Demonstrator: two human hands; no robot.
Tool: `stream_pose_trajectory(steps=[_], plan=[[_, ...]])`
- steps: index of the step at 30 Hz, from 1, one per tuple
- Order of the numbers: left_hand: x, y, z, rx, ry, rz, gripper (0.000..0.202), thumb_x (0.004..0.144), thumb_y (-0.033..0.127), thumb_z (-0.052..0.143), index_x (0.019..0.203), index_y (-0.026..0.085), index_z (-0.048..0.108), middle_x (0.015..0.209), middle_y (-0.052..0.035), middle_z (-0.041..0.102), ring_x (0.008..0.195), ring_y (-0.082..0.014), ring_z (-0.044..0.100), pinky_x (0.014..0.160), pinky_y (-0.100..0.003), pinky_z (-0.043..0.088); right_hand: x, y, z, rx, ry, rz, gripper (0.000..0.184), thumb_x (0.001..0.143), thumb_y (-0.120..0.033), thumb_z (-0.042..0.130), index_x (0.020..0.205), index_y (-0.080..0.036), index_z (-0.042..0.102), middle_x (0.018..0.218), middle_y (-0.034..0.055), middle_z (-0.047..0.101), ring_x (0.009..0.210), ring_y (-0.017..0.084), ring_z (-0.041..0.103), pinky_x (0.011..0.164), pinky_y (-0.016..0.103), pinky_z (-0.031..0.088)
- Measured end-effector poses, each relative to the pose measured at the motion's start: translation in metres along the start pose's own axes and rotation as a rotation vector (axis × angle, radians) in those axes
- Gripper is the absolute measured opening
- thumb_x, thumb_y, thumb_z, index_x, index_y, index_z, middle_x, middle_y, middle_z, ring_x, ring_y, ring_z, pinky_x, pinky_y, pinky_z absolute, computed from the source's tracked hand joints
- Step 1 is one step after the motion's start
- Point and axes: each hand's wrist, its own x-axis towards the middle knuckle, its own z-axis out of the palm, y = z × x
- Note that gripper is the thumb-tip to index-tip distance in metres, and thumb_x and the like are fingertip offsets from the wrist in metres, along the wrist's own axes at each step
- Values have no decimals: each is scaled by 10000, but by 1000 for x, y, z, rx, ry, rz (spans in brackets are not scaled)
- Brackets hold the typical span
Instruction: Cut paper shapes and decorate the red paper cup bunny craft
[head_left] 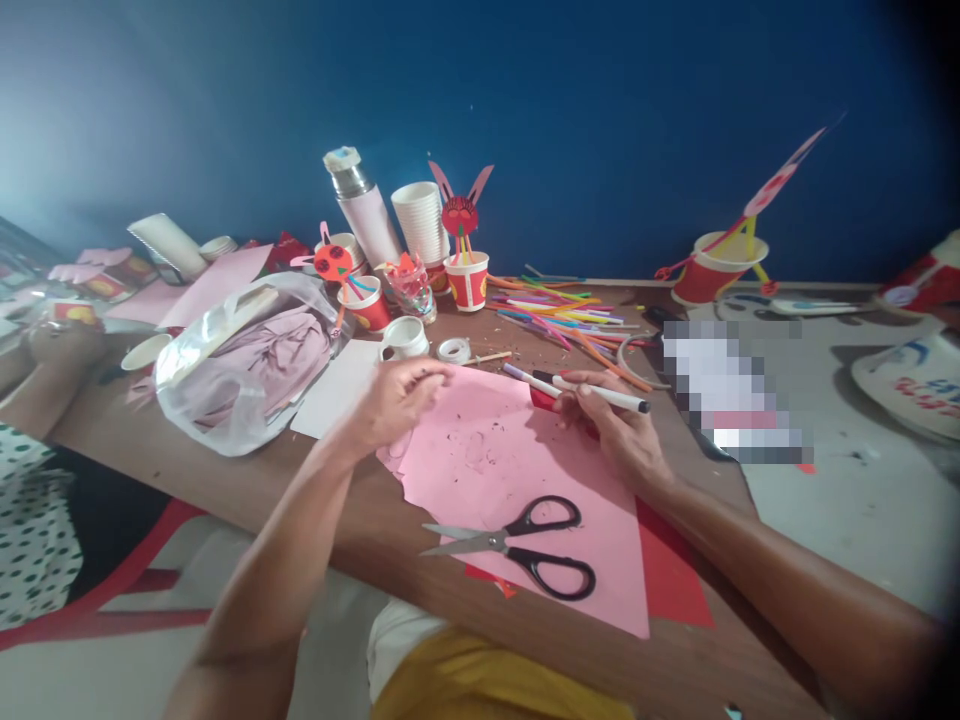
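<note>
My right hand [626, 435] holds a white marker pen [616, 396] with black ends, just above the right edge of a pink paper sheet [480, 440]. A thinner pale pen [529, 378] lies by its fingertips; I cannot tell whether they touch it. At the sheet's upper left corner, my left hand [397, 402] has thumb and fingers drawn together; what they hold, if anything, is hidden. Black-handled scissors [495, 541] rest partly spread on the pink sheet, among small dark scraps. Red paper [675, 570] shows from under its right side.
Behind my hands stand a white jar [405, 338], a tape roll [454, 350], paper-cup figures [466, 280], stacked cups [420, 222] and a flask [367, 215]. Coloured sticks [562, 312] lie scattered. A plastic bag [225, 400] sits left, a phone-like blurred object [731, 390] right. Another person's arm [45, 370] is far left.
</note>
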Motion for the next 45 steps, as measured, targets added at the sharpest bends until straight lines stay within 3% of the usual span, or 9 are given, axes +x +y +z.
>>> stream_pose_trajectory(steps=[4,8,11,16,20,29,35,41,45], plan=[[-16,-14,-30,55,210,-147,230,802,285,501,897,152,663,684,-2,655,542,-95,560,502,-185,446,-3,-3,2,-9,-28,-33,251,887,-380,494,1050,-201,559,767,23,620,615,130,568,487,233,404],[-42,-38,-32,153,262,-245,221,792,300,509,884,163,655,819,-25,686,683,-135,611,620,-212,466,-7,-4,5,-60,-9,-67,257,882,-374,501,1068,-204,552,731,18,611,599,139,567,479,241,408],[-65,-51,-23,222,232,-275,202,795,309,505,858,178,645,869,-29,689,796,-162,622,714,-229,461,-9,-4,7,-110,-27,-89,236,889,-359,497,1060,-211,565,727,17,612,619,139,572,528,250,429],[-86,-56,-8,364,42,-292,195,806,305,485,907,221,630,911,-16,653,813,-158,615,731,-243,446,-11,-2,7,-143,-81,-100,228,897,-350,488,1060,-214,573,712,15,598,613,133,560,498,239,408],[-85,-55,-2,435,-41,-330,206,793,308,496,930,220,624,904,-16,641,812,-170,623,697,-254,445,-12,0,7,-140,-90,-100,236,895,-346,491,1072,-209,568,731,22,600,614,135,562,504,244,422],[-76,-48,-3,467,-77,-385,152,786,348,503,818,226,588,836,-13,682,700,-173,617,604,-265,420,-12,-3,8,-131,-118,-102,222,878,-353,514,1032,-203,573,725,21,602,596,130,561,488,234,432],[-77,-51,-2,481,-81,-350,105,763,297,497,738,226,570,801,-12,683,716,-183,619,636,-273,424,-12,1,9,-102,-113,-112,236,875,-369,511,1025,-196,569,716,18,604,602,132,567,503,238,439],[-78,-63,-2,457,-68,-320,253,777,368,490,960,224,591,869,-30,686,752,-187,630,669,-267,444,-11,1,6,-123,-122,-140,229,884,-350,494,1032,-191,568,711,6,590,628,125,570,598,259,472],[-73,-63,-1,500,-97,-355,195,775,346,472,857,232,607,861,-20,691,749,-192,629,658,-266,437,-12,-3,6,-144,-120,-129,232,885,-352,486,1024,-185,568,718,10,581,637,125,567,580,253,469]])
